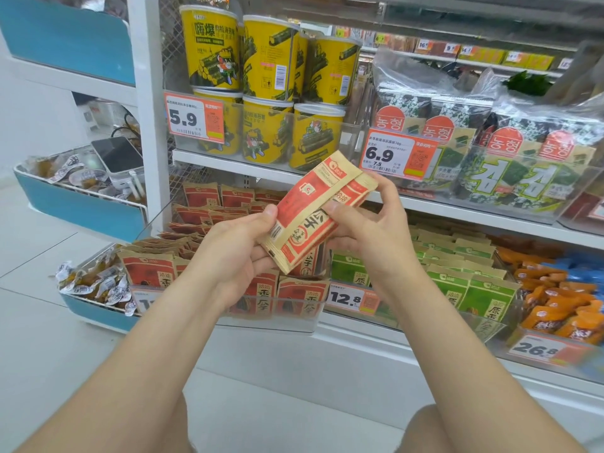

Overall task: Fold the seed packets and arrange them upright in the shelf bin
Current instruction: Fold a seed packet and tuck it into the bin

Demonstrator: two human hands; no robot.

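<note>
I hold a red and tan seed packet (312, 209) up in front of the shelves, tilted, with its top edge folded over. My left hand (238, 250) grips its lower left edge, thumb on the front. My right hand (366, 220) pinches the right side near the fold. Below them sits the clear shelf bin (281, 322) with several red seed packets (148, 269) standing upright in rows.
Green seed packets (467, 286) fill the neighbouring bin to the right, orange snack bags (562, 308) beyond. Yellow tubs (268, 60) and seaweed packs (490, 152) stand on the shelf above. A blue and white cart (81, 204) with small wrapped snacks is at the left.
</note>
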